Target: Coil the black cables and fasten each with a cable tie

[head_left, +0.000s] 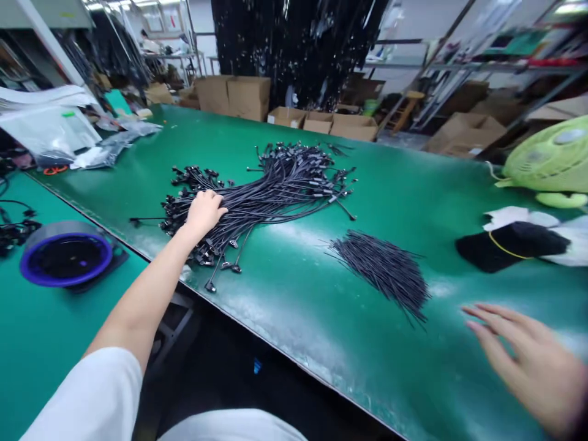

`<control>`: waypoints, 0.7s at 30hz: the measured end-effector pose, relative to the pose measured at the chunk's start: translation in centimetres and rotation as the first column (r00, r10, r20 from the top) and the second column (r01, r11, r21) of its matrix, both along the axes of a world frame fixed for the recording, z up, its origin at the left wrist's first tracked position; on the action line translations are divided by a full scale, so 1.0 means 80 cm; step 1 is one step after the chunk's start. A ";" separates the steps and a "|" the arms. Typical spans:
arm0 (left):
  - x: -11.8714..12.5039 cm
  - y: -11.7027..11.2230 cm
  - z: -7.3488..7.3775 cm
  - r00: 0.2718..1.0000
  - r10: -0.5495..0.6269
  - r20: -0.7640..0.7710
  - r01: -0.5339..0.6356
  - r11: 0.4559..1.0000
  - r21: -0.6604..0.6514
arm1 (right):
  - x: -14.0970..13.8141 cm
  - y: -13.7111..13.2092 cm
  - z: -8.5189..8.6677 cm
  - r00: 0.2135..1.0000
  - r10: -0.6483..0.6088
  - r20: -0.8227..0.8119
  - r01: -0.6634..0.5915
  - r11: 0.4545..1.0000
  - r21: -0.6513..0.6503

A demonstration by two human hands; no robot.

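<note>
Item: one long green rubber-topped workbench (294, 331), beneath both our hands. Under our left hand (204, 213), a loose heap of thin black cables with moulded plastic connectors (280, 196): light, limp and apt to tangle, best gathered at mid-length rather than by the small ends. Our left palm lies on the heap; whether it pinches anything we cannot tell. Ahead of our spread, empty right hand (523, 361), a fanned sheaf of short black wires (381, 275).

My left arm (142, 294) reaches forward, left hand (204, 214) palm down, fingers curled; my right hand (528, 367) spreads open.
</note>
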State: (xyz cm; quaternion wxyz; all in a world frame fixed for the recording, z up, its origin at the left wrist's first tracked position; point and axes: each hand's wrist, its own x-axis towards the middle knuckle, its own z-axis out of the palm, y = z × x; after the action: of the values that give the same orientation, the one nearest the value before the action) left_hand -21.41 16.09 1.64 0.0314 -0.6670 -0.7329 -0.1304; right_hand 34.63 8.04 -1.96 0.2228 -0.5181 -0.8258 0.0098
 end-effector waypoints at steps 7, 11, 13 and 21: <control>-0.019 0.035 0.005 0.995 -0.091 0.035 0.094 0.992 -0.082 | -0.116 0.012 -0.007 0.991 0.131 0.042 -0.127 0.987 -0.095; -0.004 0.030 0.001 0.987 -0.154 -0.040 0.152 0.987 -0.048 | -0.189 0.026 0.010 0.947 0.319 0.046 -0.305 0.933 -0.190; 0.002 0.030 0.002 0.981 -0.175 -0.079 0.173 0.985 -0.026 | -0.227 0.028 0.020 0.917 0.394 0.064 -0.374 0.904 -0.206; -0.023 0.040 0.041 0.991 -0.074 -0.115 0.088 0.989 0.119 | -0.283 0.007 0.018 0.840 0.524 0.139 -0.465 0.828 -0.313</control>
State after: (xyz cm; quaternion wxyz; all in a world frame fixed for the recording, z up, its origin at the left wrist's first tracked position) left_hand -23.22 19.29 4.96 0.1077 -0.6991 -0.6929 -0.1396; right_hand 11.97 8.58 -0.56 0.0483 -0.3080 -0.9424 0.1216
